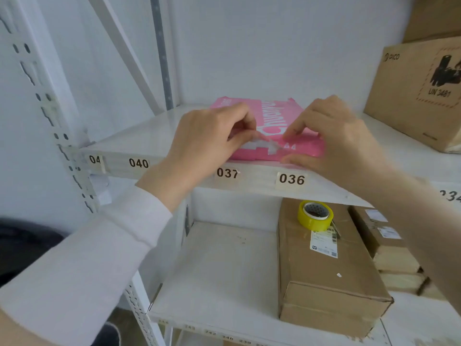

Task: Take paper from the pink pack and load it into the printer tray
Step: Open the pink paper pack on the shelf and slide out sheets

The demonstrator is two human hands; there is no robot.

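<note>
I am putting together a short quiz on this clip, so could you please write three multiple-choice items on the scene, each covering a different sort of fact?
1. Where does the pink pack lie?
A. on the upper shelf
B. on the floor
C. on a cardboard box

2. What colour is the tape roll?
A. red
B. yellow
C. black

3. What are the hands doing?
A. hanging free
B. lifting the tape roll
C. both at the pack's wrapper

Answers:
1 A, it rests above labels 037 and 036.
2 B, yellow, standing on the long box below.
3 C, left hand and right hand pinch at the wrapper's near end.
</note>
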